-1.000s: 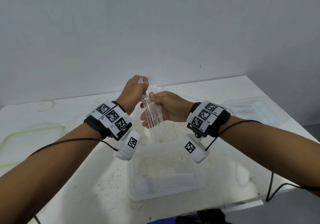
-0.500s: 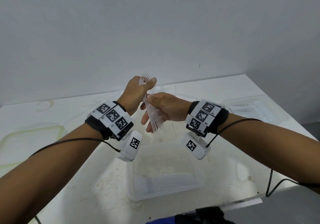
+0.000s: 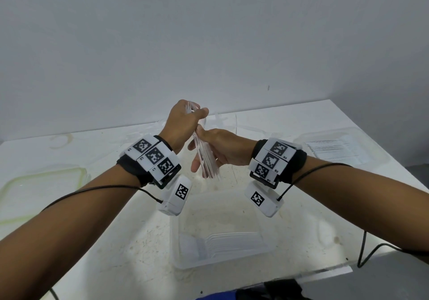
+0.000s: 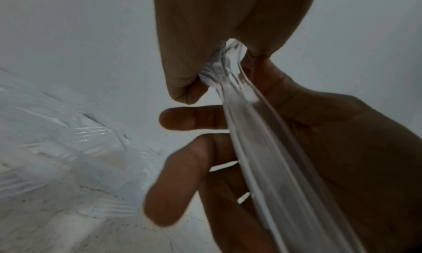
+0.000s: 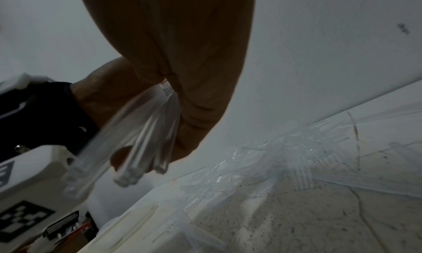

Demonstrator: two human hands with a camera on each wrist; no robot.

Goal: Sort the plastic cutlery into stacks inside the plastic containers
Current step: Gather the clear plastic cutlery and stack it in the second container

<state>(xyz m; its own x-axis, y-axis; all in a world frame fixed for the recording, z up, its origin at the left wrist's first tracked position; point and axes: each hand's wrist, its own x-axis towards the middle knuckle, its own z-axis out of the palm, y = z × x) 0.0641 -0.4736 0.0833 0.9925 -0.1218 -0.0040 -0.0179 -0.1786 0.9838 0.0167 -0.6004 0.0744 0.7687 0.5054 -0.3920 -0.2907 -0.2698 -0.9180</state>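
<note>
Now a bundle of clear forks (image 3: 205,155) is held up above the open container (image 3: 232,211) on the white surface (image 3: 104,241). Its upper end is pinched by the curled fingers of the left hand (image 3: 183,123); its handles are gripped by the right hand (image 3: 222,150), thumb on one side and fingers (image 4: 182,118) wrapped round the other. A row of stacked forks (image 3: 222,244) is seen inside the container. Beyond it, loose cutlery (image 5: 285,159) is scattered; to its right, a second container (image 3: 336,148) is filled with cutlery.
</note>
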